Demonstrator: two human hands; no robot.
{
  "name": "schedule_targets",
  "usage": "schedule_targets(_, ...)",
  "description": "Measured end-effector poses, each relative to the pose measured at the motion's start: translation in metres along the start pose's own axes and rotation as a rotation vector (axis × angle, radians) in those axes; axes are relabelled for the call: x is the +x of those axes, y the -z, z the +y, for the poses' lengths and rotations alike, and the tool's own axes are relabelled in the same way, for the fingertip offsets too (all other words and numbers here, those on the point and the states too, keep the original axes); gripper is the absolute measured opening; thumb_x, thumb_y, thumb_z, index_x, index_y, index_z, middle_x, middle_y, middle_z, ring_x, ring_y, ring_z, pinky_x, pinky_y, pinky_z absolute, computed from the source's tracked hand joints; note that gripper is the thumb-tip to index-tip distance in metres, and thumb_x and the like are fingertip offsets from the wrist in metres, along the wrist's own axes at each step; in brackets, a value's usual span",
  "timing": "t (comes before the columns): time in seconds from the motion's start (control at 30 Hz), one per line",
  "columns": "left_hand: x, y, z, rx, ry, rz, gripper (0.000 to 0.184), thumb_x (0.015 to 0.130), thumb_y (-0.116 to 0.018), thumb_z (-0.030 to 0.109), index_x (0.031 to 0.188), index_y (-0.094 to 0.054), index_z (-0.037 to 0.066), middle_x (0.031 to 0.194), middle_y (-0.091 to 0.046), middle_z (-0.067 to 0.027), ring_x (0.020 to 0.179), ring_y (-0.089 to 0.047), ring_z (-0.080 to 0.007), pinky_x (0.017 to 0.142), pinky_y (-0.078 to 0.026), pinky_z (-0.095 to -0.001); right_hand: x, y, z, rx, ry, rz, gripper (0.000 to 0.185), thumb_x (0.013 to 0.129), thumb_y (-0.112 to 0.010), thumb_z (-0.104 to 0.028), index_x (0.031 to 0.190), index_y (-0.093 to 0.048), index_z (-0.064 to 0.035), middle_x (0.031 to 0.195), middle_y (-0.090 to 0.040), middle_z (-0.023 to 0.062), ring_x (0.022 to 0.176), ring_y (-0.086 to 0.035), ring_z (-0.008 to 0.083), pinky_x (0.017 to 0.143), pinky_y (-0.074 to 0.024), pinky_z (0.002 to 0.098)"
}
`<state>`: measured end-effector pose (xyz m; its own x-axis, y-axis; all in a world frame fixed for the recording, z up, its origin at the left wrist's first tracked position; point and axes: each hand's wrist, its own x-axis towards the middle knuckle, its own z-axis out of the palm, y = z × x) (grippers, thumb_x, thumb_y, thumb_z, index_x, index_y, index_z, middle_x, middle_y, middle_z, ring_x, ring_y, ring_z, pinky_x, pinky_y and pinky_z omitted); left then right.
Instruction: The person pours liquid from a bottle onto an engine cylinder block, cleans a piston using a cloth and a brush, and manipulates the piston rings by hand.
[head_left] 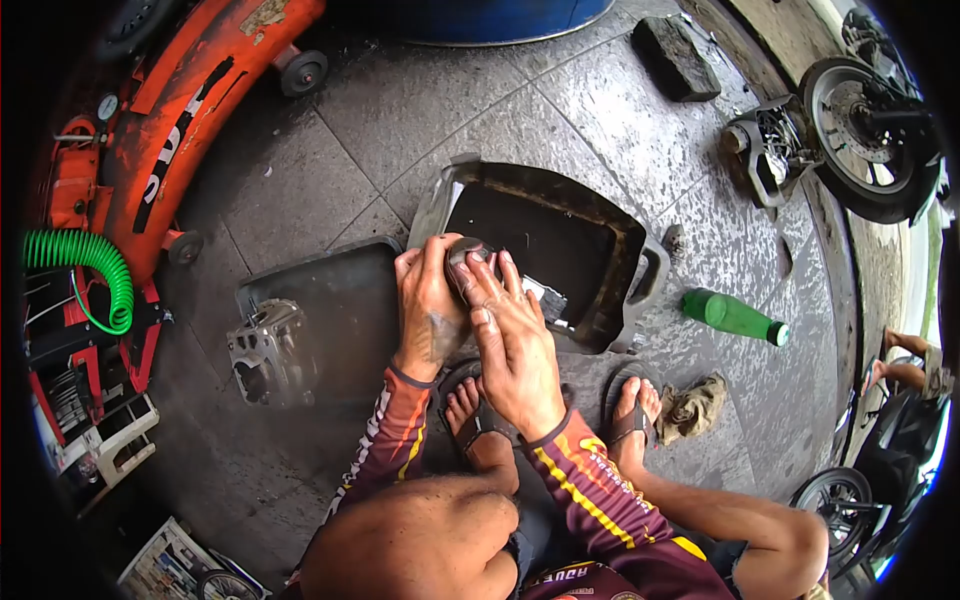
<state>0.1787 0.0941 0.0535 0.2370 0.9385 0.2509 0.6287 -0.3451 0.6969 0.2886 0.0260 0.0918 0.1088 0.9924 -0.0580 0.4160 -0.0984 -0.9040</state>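
Note:
My left hand [432,315] is closed around a small dark, rounded metal part [464,249], holding it over the near left edge of a black plastic tub [648,272]. Across the part lies my right hand [515,350], its fingers pressed onto the surface and its thumb toward me. The fingers hide most of the part, so I cannot make out its exact kind. Dark grime marks both hands. Inside the tub the bottom is dark, and a pale, flat piece [545,298] shows beside my right fingers.
A metal engine casing [272,355] sits in a shallow grey tray [345,262] at the left. Right of the tub are a green bottle [735,315] and a crumpled rag [694,406]. An orange machine [185,120], a dark block [676,58] and motorcycle parts [770,150] stand farther out.

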Motion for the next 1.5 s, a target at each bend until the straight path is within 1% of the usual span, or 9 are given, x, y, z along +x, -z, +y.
schedule_targets(0.13, -0.012, -0.011, -0.002, 0.028, 0.048, -0.113, 0.036, 0.083, -0.075, 0.022, 0.109, -0.057, 0.003, 0.099, -0.069, -0.0137, 0.088, -0.064, -0.0342, 0.089, -0.04, -0.0428, 0.039, 0.007, 0.014, -0.136, -0.004, -0.061, 0.041, 0.103, -0.044, -0.022, 0.141, -0.057, -0.0147, 0.151, -0.048, 0.0084, 0.149, -0.029, 0.0348, 0.114, -0.0225, 0.0633)
schedule_targets(0.27, -0.002, 0.001, -0.001, 0.043, 0.045, -0.01, 0.035, 0.084, -0.074, 0.024, 0.109, -0.058, 0.005, 0.095, -0.069, -0.013, 0.088, -0.064, -0.0335, 0.089, -0.04, -0.0417, -0.003, 0.002, 0.002, -0.069, 0.016, -0.034, 0.041, 0.102, -0.045, -0.024, 0.14, -0.057, -0.0146, 0.149, -0.051, 0.0081, 0.148, -0.03, 0.0345, 0.115, -0.0224, 0.0624)
schedule_targets(0.43, -0.002, -0.009, 0.002, 0.003, -0.083, -0.027, 0.029, 0.087, -0.063, 0.017, 0.112, -0.06, 0.003, 0.099, -0.067, -0.0145, 0.089, -0.065, -0.0307, 0.087, -0.041, -0.0414, 0.032, 0.005, 0.009, -0.14, 0.029, -0.019, 0.041, 0.103, -0.043, -0.025, 0.14, -0.058, -0.0143, 0.149, -0.05, 0.0071, 0.148, -0.029, 0.0362, 0.113, -0.0241, 0.0627)
schedule_targets(0.6, -0.008, -0.002, 0.005, 0.018, 0.0, -0.027, 0.026, 0.086, -0.066, 0.014, 0.109, -0.059, 0.005, 0.096, -0.068, -0.0129, 0.088, -0.066, -0.0303, 0.088, -0.039, -0.0412, 0.0, 0.006, 0.004, -0.122, 0.006, -0.046, 0.04, 0.103, -0.043, -0.024, 0.14, -0.058, -0.0168, 0.151, -0.049, 0.006, 0.148, -0.028, 0.0346, 0.114, -0.022, 0.0633)
schedule_targets(0.77, -0.003, -0.003, 0.003, 0.051, -0.037, -0.006, 0.04, 0.076, -0.08, 0.021, 0.106, -0.058, 0.004, 0.094, -0.068, -0.012, 0.086, -0.064, -0.0322, 0.087, -0.041, -0.0409, 0.024, 0.012, 0.003, -0.058, -0.016, -0.047, 0.041, 0.104, -0.04, -0.024, 0.14, -0.057, -0.014, 0.151, -0.049, 0.008, 0.148, -0.029, 0.0352, 0.115, -0.0193, 0.0625)
schedule_targets(0.83, 0.0, 0.004, 0.007, 0.0, 0.095, 0.063, 0.037, 0.075, -0.079, 0.015, 0.104, -0.059, 0.004, 0.095, -0.069, -0.0123, 0.091, -0.061, -0.0327, 0.089, -0.041, -0.0426, 0.001, 0.009, -0.001, -0.044, -0.011, -0.047, 0.042, 0.104, -0.042, -0.024, 0.142, -0.056, -0.0155, 0.152, -0.048, 0.0068, 0.149, -0.028, 0.0353, 0.115, -0.0208, 0.062)
schedule_targets(1.0, -0.005, 0.0, 0.004, 0.023, 0.009, 0.054, 0.057, 0.066, -0.085, 0.02, 0.114, -0.06, 0.004, 0.101, -0.068, -0.0113, 0.098, -0.059, -0.0318, 0.093, -0.04, -0.0425, 0.039, 0.011, 0.008, -0.097, 0.013, -0.01, 0.041, 0.105, -0.039, -0.025, 0.14, -0.057, -0.0148, 0.148, -0.051, 0.0103, 0.148, -0.028, 0.0375, 0.115, -0.0223, 0.0616)
schedule_targets(1.43, 0.011, 0.012, 0.009, -0.239, 0.342, 0.07, 0.053, 0.067, -0.087, 0.019, 0.11, -0.059, 0.005, 0.104, -0.068, -0.0125, 0.104, -0.059, -0.0346, 0.09, -0.046, -0.0427, 0.009, 0.004, -0.011, -0.097, 0.076, 0.01, 0.043, 0.103, -0.042, -0.02, 0.144, -0.053, -0.0125, 0.151, -0.048, 0.0112, 0.148, -0.028, 0.0371, 0.116, -0.0203, 0.061)
schedule_targets(1.5, 0.001, 0.008, 0.013, -0.077, 0.245, 0.055, 0.055, 0.066, -0.087, 0.018, 0.112, -0.06, 0.005, 0.105, -0.068, -0.0128, 0.105, -0.058, -0.0343, 0.091, -0.047, -0.043, 0.036, 0.009, 0.0, -0.087, 0.016, 0.018, 0.042, 0.104, -0.041, -0.021, 0.142, -0.054, -0.0115, 0.15, -0.049, 0.0117, 0.148, -0.029, 0.0366, 0.116, -0.0189, 0.0611)
